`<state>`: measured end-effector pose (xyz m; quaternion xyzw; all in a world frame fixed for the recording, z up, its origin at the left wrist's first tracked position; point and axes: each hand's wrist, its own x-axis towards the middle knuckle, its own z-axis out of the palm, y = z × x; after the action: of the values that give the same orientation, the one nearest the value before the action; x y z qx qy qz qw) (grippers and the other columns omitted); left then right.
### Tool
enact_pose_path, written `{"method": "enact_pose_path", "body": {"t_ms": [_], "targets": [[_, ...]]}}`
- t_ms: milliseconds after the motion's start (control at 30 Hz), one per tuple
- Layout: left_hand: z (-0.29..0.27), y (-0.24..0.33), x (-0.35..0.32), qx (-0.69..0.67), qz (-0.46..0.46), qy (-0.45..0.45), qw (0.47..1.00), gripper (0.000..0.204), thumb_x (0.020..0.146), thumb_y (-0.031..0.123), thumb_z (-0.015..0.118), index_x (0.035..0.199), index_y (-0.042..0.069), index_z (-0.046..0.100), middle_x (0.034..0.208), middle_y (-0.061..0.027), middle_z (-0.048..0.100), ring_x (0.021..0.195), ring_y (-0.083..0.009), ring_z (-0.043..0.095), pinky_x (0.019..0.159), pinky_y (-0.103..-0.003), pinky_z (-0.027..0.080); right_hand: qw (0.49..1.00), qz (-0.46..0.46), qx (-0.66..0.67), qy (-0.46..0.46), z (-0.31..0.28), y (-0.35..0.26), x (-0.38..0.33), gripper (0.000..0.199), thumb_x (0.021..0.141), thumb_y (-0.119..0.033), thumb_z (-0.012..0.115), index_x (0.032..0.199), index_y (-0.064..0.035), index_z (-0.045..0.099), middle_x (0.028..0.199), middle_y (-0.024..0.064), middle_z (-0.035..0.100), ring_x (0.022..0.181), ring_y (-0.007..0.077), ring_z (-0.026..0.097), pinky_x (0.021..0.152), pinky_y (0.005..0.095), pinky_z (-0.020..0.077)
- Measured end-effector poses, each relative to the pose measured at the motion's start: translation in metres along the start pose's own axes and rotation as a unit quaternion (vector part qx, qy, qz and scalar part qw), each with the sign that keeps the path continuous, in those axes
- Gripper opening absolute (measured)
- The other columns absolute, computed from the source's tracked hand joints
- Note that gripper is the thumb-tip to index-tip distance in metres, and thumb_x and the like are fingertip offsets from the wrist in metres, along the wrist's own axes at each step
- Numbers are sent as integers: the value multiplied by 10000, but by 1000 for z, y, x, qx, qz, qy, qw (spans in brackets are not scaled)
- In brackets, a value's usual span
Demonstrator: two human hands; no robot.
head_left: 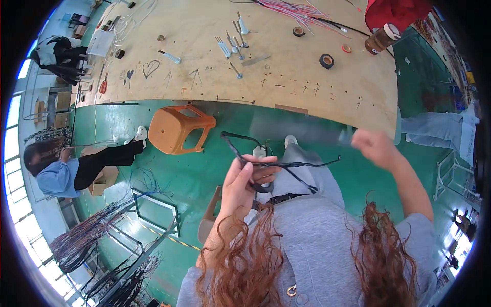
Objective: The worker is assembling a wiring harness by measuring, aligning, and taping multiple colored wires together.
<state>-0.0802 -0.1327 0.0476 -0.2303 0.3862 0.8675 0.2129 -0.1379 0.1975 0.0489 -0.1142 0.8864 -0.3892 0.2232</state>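
Note:
My left hand (246, 174) is closed around a black taped wire harness (294, 165), whose thin branches stick out to both sides in front of my body. A dark ring, perhaps a tape roll (263, 188), hangs by the fingers of that hand. My right hand (376, 147) is raised off to the right, apart from the harness, its fingers curled in. From it a long grey streak (302, 130) stretches left, too smeared by motion to name.
Ahead stands a wooden table (204, 87) bearing upright tools (232, 43), tape rolls (327, 61), pink wires (291, 13) and a brown bottle (382, 39). An orange stool (179, 130) stands beneath its near edge. Another person (66, 169) sits at left, near a wire-laden metal rack (153, 235).

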Motion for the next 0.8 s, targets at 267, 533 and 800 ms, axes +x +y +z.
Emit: {"method": "enact_pose_path", "body": {"t_ms": [267,533,800], "targets": [[-5,-11,9,-10,17,-105,994,521,731,14,421,1242,-30,332,1207,-263,452,1070,-323,505,961,-399,362,895,206,-280,279,3,221,37,207,900,-241,412,927,-47,479,770,185,584,740,354,575,621,469,428],[11,-20,2,34,34,-14,999,404,852,98,406,1230,-38,363,1103,-205,530,969,-280,558,897,-373,414,861,99,-407,289,8,248,73,234,811,-193,534,938,1,502,792,204,583,751,364,570,666,464,459],[42,-49,36,157,94,111,977,256,939,173,379,1099,-8,465,903,-105,593,756,-175,604,705,-264,466,917,-156,200,-309,92,-75,138,218,880,-195,472,899,19,505,928,133,597,835,189,570,731,333,448]]}}
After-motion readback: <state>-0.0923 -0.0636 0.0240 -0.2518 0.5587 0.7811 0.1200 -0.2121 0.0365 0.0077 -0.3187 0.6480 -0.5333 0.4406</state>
